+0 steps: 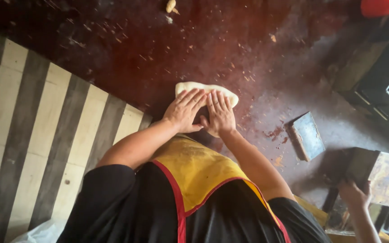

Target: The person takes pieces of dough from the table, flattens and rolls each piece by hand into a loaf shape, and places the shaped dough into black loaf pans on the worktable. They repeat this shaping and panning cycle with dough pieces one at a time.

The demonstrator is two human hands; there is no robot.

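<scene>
A flat, pale oval of dough lies on a dark red-brown work surface strewn with crumbs. My left hand and my right hand rest side by side on its near half, palms down and fingers spread, pressing it flat. Only the far edge of the dough shows beyond my fingertips. My forearms reach out from a black shirt and a yellow apron with red trim.
A small lump of dough sits at the far edge. To the right stands a rectangular metal tin. Another person's hand holds a worn metal box at lower right. A grey-and-cream striped surface lies left.
</scene>
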